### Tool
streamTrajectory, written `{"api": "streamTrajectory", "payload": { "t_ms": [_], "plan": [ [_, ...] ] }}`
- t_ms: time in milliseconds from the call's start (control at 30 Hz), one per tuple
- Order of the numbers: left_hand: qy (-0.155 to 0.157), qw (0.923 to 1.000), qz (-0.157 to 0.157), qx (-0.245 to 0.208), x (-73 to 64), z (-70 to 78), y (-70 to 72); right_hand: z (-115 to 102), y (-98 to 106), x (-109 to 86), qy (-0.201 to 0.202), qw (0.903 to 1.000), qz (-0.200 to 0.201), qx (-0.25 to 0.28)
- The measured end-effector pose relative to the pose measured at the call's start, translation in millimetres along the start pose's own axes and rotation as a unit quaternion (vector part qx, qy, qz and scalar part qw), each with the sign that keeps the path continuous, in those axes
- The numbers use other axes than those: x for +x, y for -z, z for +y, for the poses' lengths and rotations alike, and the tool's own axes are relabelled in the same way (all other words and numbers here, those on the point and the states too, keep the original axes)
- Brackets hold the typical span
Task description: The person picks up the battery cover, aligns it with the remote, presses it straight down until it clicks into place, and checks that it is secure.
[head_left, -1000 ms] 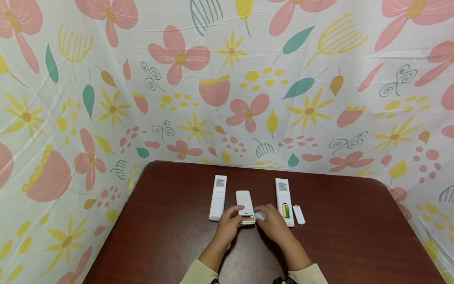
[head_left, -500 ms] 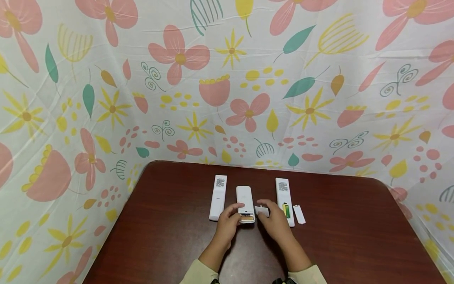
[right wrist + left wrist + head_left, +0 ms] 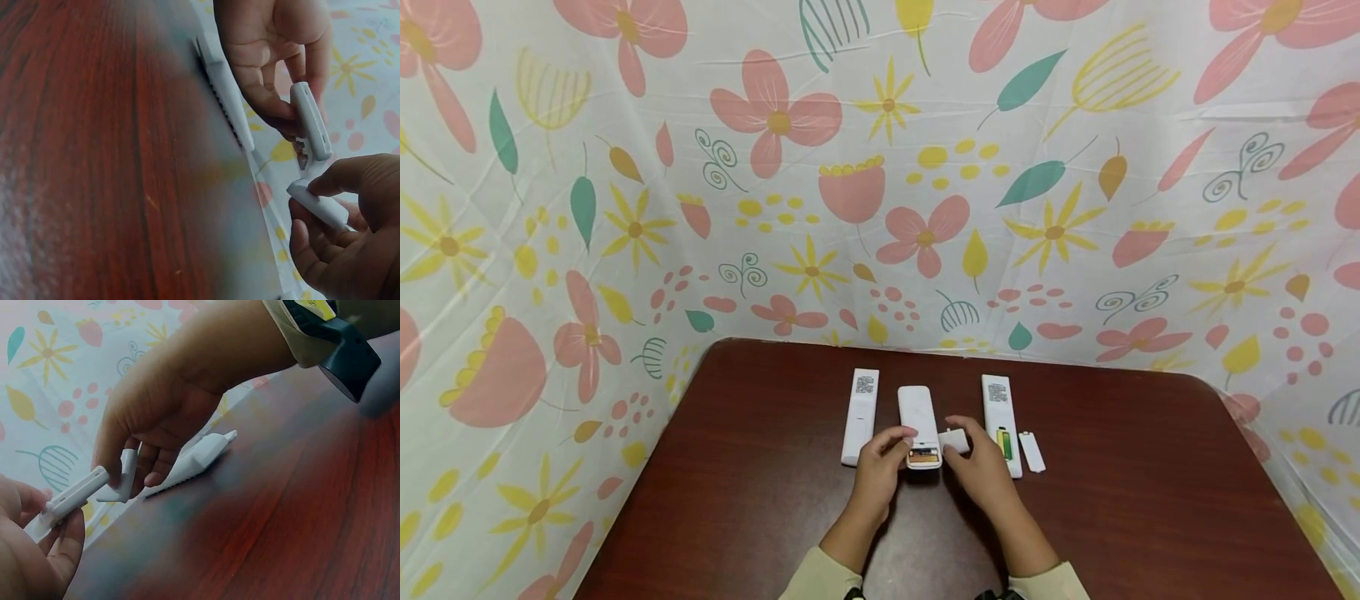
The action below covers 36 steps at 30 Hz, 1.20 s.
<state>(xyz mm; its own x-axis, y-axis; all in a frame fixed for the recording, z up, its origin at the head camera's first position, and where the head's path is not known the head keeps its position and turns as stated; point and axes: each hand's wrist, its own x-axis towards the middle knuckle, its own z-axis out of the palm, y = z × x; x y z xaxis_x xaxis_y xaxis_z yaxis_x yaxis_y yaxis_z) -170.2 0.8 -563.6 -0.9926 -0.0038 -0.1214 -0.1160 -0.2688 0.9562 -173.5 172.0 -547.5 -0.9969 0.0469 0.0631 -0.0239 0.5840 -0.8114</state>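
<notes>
My left hand [image 3: 877, 468] grips a white remote control [image 3: 917, 412] near its lower end, back side up. Its battery compartment is uncovered, and batteries [image 3: 923, 455] with orange and dark wrappers show inside. Just right of it, my right hand [image 3: 983, 468] pinches a small white battery cover [image 3: 955, 441] between thumb and fingers. In the right wrist view the cover [image 3: 317, 206] is held tilted, apart from the remote's end [image 3: 310, 122]. The left wrist view shows the cover [image 3: 126, 478] from its edge, close beside the remote [image 3: 74, 495].
A second white remote [image 3: 861, 417] lies back side up to the left. To the right lies a third remote [image 3: 1000, 423] with a green-and-yellow patch in its lower part, and a loose white cover [image 3: 1032, 452] beside it. A floral curtain [image 3: 925, 167] hangs behind the brown table [image 3: 1150, 483].
The remote in my left hand has risen slightly away from me. My right hand has turned the battery cover so its flat face shows, and raised it slightly beside the remote.
</notes>
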Motion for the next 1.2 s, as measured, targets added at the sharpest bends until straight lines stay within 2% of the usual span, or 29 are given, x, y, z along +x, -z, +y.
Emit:
{"api": "streamTrajectory", "payload": {
  "t_ms": [233, 467, 600, 833, 1000, 1200],
  "plan": [
    [0.005, 1.0, -0.003, -0.007, 2.4, 3.2, 0.7, 1.5, -0.7, -0.5, -0.012, 0.9986, 0.011, 0.051],
    [-0.001, 0.9999, -0.011, 0.01, 2.7, 6.6, 2.8, 3.0, -3.6, -1.8, -0.015, 0.9967, 0.021, 0.077],
    [-0.003, 0.9999, -0.012, -0.006, 3.5, 8.2, 4.2, 2.6, -3.8, -2.5, -0.018, 0.996, 0.028, 0.083],
    [-0.008, 0.9997, 0.015, -0.018, 3.6, 11.9, 3.5, 2.1, -4.1, -2.5, -0.012, 0.9928, 0.04, 0.113],
    [0.008, 0.9991, 0.032, -0.027, 4.2, 14.9, 2.2, 2.0, -5.5, -2.4, -0.016, 0.9854, 0.058, 0.159],
    [0.021, 0.9982, 0.036, -0.043, 6.2, 15.0, 1.5, -2.8, -5.9, -4.9, -0.027, 0.9667, 0.098, 0.235]
  ]
}}
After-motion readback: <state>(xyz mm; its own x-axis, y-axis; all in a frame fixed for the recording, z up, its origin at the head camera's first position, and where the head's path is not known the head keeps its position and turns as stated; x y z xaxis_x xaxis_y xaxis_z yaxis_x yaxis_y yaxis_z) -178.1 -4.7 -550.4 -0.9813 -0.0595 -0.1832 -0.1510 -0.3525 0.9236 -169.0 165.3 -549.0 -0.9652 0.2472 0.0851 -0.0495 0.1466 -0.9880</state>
